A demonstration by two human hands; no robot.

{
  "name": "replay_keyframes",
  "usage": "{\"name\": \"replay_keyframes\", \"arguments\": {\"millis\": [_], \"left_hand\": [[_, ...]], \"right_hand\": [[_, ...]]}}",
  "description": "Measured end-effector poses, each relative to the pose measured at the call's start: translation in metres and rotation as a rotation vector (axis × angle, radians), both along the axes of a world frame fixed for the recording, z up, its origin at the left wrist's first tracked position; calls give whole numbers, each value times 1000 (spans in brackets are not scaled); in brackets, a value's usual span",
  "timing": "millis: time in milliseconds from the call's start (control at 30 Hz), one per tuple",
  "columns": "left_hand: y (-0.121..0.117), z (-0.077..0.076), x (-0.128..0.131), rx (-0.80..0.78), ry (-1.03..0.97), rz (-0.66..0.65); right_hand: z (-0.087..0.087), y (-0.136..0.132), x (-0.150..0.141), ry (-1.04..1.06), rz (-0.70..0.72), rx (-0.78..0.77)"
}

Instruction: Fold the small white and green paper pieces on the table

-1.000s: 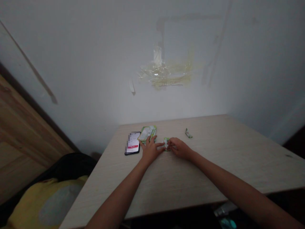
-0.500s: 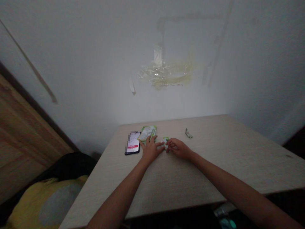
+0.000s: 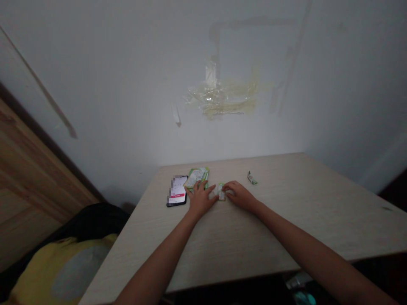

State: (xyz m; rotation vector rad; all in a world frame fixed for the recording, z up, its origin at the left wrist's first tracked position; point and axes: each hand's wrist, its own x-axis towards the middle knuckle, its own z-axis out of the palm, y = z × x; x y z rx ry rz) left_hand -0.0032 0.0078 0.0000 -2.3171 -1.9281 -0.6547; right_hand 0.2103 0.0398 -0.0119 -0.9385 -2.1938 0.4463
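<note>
A small green-and-white packet [image 3: 221, 193] lies on the table between my two hands, partly folded or flattened. My left hand [image 3: 201, 198] rests with fingers spread, its thumb at the packet's left edge and other fingertips on the lower edge of a stack of green-and-white packets [image 3: 196, 177]. On the packet's right side, my right hand [image 3: 238, 195] has its fingers curled, with the fingertips touching the packet's edge. Whether those fingers pinch it or only press on it is hard to make out.
A phone [image 3: 178, 192] with a lit screen lies left of the stack. A crumpled green-and-white wrapper [image 3: 252, 178] sits to the right on the pale wooden table [image 3: 286, 203]. Behind is a wall with tape remnants [image 3: 222, 97]. A yellow cushion [image 3: 41, 271] is at lower left.
My right fingers shift over the packet and now sit at its right edge, showing more of it. My left index finger has lifted slightly away from the packet. The phone, stack and wrapper stay put.
</note>
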Motion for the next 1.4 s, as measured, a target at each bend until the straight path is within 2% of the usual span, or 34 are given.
{"name": "replay_keyframes", "arguments": {"millis": [100,367,667,1033,1233,1400], "left_hand": [[0,-1,0,2,18,18],[-1,2,0,-17,-16,-45],[1,5,-1,-53,-133,-73],[-2,12,2,-34,-133,-130],[-2,12,1,-56,-125,-107],[0,10,-1,-41,-144,-28]], "right_hand": [[-2,2,3,23,10,23],[-1,1,2,46,6,61],[-12,11,8,99,-167,48],[-9,13,10,121,-209,-2],[-5,12,9,84,-196,-13],[-6,14,10,100,-208,-21]]}}
